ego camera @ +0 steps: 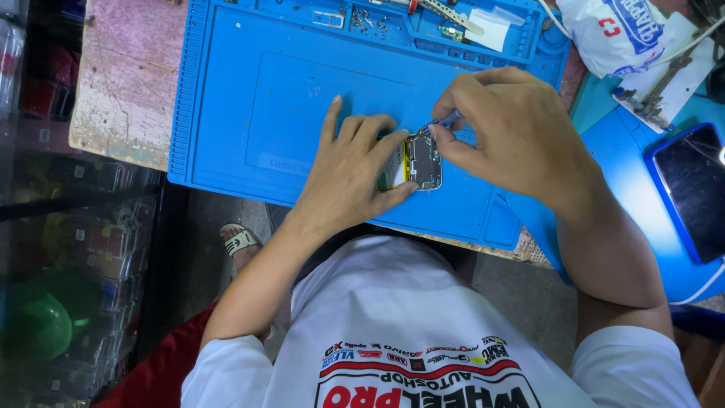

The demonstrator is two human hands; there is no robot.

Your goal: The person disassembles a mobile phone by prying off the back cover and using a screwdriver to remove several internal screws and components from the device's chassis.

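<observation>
Opened phone point(423, 160) on blue mat point(249, 98), between left hand point(355, 166), right hand point(506, 128)

**White printed shirt, bare forearms, one sandal**

The person wears a white short-sleeved cotton T-shirt point(423, 325) with red, black and blue printed logos across its chest. Both forearms are bare. A white strapped sandal point(240, 240) covers one foot.

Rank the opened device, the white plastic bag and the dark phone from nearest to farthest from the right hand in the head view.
1. Opened device: under the right hand fingertips, on the blue mat.
2. White plastic bag: beyond the hand, at the top edge.
3. Dark phone: far right.
</observation>
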